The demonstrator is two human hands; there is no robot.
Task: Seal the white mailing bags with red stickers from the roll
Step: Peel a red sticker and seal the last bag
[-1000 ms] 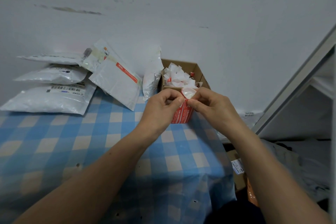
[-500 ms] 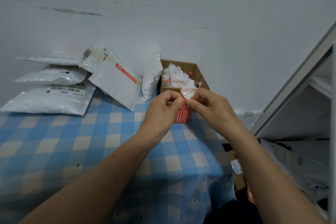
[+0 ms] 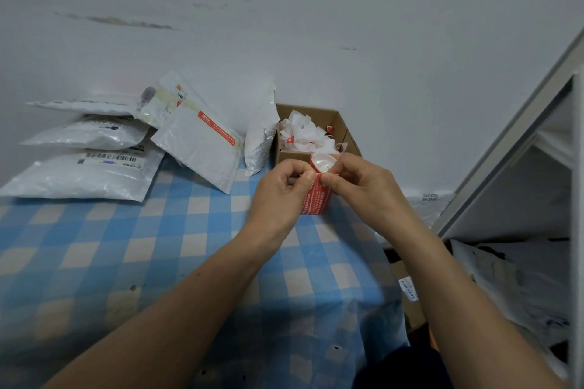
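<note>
I am stretching both bare forearms out over the soft blue-and-white checked tablecloth [image 3: 126, 246], my wrists meeting near its far right corner. My left hand [image 3: 278, 196] is curling inward, its thumb and forefinger pinching the top edge of the roll of red stickers [image 3: 317, 199], a glossy red strip printed with white lettering. My right hand [image 3: 363, 193] is pinching that same edge from the other side, its fingers bending round a shiny white curl of backing paper [image 3: 323, 164] that is showing above the red.

The strip is hanging from my fingertips with its long axis running down toward the cloth and its printed face turning toward me. I cannot tell whether its lower end is touching the cloth.

Just behind my hands a brown cardboard box [image 3: 343, 128] is standing open, holding crumpled white paper scraps [image 3: 301, 133]. To its left, slick, crinkled white plastic mailing bags [image 3: 79, 177] are lying piled against the rough pale wall [image 3: 316, 25]. One flat leaning bag [image 3: 196, 155] is carrying a long red sticker [image 3: 218, 129] slanting along its upper edge. A pale shelf unit [image 3: 521, 167] is standing at the right.
</note>
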